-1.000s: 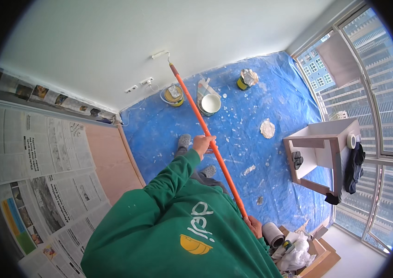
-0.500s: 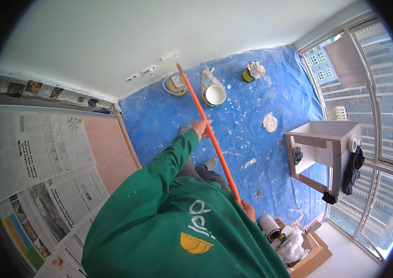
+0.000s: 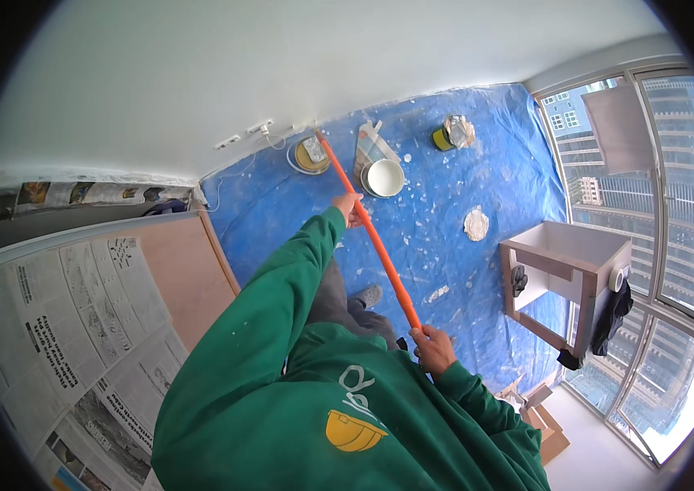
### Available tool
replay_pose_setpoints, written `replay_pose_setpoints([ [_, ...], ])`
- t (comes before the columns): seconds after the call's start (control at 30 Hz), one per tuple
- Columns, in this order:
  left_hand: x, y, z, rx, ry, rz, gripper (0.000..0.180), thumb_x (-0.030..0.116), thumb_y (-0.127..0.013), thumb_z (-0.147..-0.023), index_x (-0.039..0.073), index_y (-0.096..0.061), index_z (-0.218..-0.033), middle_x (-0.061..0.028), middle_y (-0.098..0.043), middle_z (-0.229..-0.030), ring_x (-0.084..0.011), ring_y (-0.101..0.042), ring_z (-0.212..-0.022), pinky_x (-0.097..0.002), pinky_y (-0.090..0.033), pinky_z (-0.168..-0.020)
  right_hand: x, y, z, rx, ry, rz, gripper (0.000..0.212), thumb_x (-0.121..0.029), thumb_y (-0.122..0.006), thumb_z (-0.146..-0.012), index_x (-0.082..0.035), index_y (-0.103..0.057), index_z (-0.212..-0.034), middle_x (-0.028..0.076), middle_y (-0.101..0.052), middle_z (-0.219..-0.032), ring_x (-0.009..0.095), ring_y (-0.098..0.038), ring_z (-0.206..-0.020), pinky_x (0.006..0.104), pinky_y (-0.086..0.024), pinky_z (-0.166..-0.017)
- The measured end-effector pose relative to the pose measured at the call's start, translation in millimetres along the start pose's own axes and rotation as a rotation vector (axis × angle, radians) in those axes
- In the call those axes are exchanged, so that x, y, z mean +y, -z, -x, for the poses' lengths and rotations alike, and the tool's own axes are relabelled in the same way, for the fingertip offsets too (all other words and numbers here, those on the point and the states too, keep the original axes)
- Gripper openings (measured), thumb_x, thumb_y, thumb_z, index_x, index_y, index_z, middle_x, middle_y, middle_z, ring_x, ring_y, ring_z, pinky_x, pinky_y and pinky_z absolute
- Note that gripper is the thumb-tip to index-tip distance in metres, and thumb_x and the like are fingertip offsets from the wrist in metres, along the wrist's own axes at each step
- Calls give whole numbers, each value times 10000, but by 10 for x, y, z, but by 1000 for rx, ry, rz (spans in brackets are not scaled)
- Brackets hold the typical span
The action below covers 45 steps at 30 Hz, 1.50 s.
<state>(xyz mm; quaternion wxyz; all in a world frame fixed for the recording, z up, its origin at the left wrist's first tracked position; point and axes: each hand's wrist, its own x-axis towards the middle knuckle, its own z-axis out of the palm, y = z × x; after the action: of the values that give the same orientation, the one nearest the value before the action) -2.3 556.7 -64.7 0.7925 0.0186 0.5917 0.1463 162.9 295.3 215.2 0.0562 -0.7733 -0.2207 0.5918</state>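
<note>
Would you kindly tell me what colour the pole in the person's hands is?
The pole is orange; it shows best in the head view.

Room lies between pole and cabinet; a bucket seemingly crowds the pole's far end

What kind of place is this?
It looks like a room being painted: a spotted blue sheet is spread underfoot, an open white bucket stands on it, and sheets of newspaper show at the left.

I can't quite tell whether the far end of my orange pole touches the wall; it shows too small there. My right sleeve hides part of the cardboard box, and the newspaper is cut off at the left.
</note>
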Motion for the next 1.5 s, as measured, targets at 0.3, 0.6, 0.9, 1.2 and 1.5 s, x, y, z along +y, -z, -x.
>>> replay_pose_setpoints([
  [0.3,448,188,-117,-3,56,-16,329,273,-627,-786,48,-499,-987,-173,-619,-861,-309,-660,-750,-432,-527,-641,-528,-105,-162,-83,17,40,322,-310,-527,-908,-14,-568,-1027,3,-472,-610,72,-420,-443,245,-330,-376],
  [0.6,-660,-296,1174,-24,-109,-60,310,225,-628,-806,19,-500,-1001,-138,-603,-899,-286,-654,-759,-389,-549,-662,1022,91,731,58,90,150,443,-442,-512,-891,-5,-583,-918,153,-576,-687,245,-570,-658,374,-434,-613],
  [0.9,-1527,-599,2010,8,-311,-167,217,206,-646,-774,7,-572,-822,-90,-613,-744,-192,-636,-632,-326,-512,-548,2664,85,993,95,430,56,286,-319,-551,-908,-36,-584,-899,81,-548,-711,106,-504,-689,312,-427,-625],
  [1.2,-1887,-657,2252,-44,-391,-175,241,216,-636,-775,-10,-581,-841,-101,-631,-775,-199,-652,-671,-314,-510,-561,3133,254,1160,27,267,-111,339,-318,-558,-901,4,-589,-1002,55,-591,-776,88,-503,-755,291,-442,-667],
  [1.5,-1753,-512,2124,-47,-355,-114,233,199,-627,-790,-9,-575,-880,-95,-628,-777,-201,-653,-667,-324,-521,-564,2760,211,1224,14,402,-19,285,-261,-545,-895,0,-581,-1005,71,-582,-761,96,-507,-754,299,-438,-667],
])
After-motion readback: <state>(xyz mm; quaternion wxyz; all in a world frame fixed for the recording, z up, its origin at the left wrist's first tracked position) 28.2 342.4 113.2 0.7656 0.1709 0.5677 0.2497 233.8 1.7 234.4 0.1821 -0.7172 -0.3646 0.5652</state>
